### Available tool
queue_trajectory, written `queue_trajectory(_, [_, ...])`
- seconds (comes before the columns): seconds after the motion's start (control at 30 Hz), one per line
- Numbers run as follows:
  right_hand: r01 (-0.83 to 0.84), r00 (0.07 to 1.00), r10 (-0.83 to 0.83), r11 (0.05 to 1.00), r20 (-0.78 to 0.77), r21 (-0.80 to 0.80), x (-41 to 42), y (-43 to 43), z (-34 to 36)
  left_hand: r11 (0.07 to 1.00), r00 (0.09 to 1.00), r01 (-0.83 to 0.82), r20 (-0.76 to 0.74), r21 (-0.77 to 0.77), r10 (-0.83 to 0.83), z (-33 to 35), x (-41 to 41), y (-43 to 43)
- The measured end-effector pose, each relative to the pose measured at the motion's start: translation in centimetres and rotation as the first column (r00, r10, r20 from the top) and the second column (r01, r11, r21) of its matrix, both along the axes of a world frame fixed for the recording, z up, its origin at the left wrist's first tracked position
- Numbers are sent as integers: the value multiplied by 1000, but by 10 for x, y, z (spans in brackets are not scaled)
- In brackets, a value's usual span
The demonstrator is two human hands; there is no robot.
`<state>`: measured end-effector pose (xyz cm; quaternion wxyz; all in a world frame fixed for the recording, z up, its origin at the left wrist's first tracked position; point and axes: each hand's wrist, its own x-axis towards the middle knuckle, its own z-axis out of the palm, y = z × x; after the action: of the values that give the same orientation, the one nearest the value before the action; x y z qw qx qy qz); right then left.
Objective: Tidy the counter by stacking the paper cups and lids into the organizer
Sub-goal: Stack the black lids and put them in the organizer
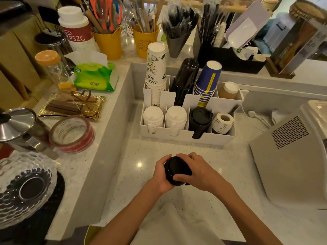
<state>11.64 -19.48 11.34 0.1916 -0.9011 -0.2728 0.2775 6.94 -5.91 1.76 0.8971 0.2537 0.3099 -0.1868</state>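
Both hands hold a small stack of black lids (177,169) above the lower counter. My left hand (161,174) grips its left side and my right hand (198,169) wraps over its right side. Beyond them stands the white organizer (187,137). Its back row holds stacks of white floral cups (156,71), black cups (184,80), blue cups (208,80) and a brown cup (229,90). In the front row are two stacks of white lids (153,117), black lids (200,119) and a label roll (222,122).
A raised ledge on the left carries a tape roll (72,134), a tissue pack (96,76), a gold tray (70,106) and a glass jar (53,68). A white machine (292,156) stands at the right. Yellow buckets (109,43) and straw holders line the back.
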Motion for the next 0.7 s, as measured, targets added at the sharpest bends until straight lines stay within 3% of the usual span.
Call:
queue_trajectory(0.3, [75,991,-69,996,116,-48,-10,4,-7,999,999,-11,-32,42,13,-2,-2,-6])
queue_trajectory(0.7, [84,996,-83,995,14,-56,-4,3,-1,1000,999,15,-36,25,-14,1,-1,-6])
